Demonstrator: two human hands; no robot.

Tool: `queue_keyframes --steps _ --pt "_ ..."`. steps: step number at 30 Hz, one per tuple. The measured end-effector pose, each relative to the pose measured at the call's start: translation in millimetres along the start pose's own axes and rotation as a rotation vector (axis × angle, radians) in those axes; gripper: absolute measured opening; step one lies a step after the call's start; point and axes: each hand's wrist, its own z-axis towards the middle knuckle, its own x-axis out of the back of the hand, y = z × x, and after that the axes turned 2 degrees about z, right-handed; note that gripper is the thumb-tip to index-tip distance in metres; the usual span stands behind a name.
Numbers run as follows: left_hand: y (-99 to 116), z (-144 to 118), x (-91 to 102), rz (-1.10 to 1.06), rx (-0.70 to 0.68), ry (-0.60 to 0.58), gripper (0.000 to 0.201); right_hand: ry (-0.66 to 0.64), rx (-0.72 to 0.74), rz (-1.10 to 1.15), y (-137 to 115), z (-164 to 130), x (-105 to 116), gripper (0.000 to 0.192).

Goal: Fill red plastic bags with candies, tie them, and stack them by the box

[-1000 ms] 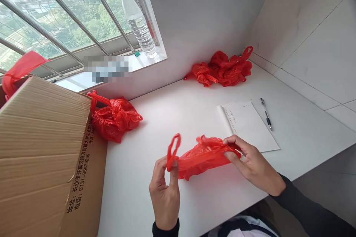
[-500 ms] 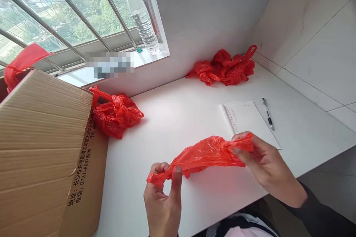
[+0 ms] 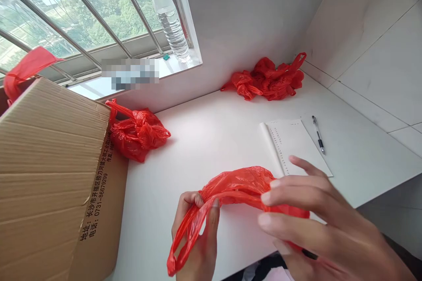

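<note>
A thin red plastic bag (image 3: 235, 189) stretches between my two hands above the front of the white table (image 3: 214, 136). My left hand (image 3: 198, 228) pinches its left end between thumb and fingers, and the bag's handle loop hangs down over that hand. My right hand (image 3: 316, 228) is close to the camera, fingers spread across the bag's right end, which it holds from behind.
An open cardboard box (image 3: 56, 175) with printed text fills the left side, red plastic poking from its top. A knotted red bag (image 3: 138, 131) lies beside it. A pile of red bags (image 3: 267, 80) sits at the back. A paper sheet (image 3: 296, 145), a pen (image 3: 318, 134) and a water bottle (image 3: 168, 17) are nearby.
My right hand has come nearer the camera and lower with the bag's right end. The handle loop has dropped down over my left hand.
</note>
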Motion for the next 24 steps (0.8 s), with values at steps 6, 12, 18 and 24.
queue_keyframes --steps 6,12,18,24 --pt "-11.2 8.9 6.8 0.038 0.019 0.006 0.023 -0.392 0.099 -0.246 31.3 14.1 -4.7 0.022" --pt "-10.3 9.8 11.7 0.021 -0.052 -0.024 0.016 -0.639 0.024 -0.342 45.1 10.1 -8.0 0.029" --pt "-16.7 12.3 14.7 -0.072 -0.117 -0.186 0.017 -0.572 -0.096 -0.430 60.0 10.9 -10.7 0.033" --pt "-3.4 9.4 4.7 0.054 -0.019 -0.148 0.029 -0.300 -0.032 -0.504 40.5 12.5 -15.0 0.059"
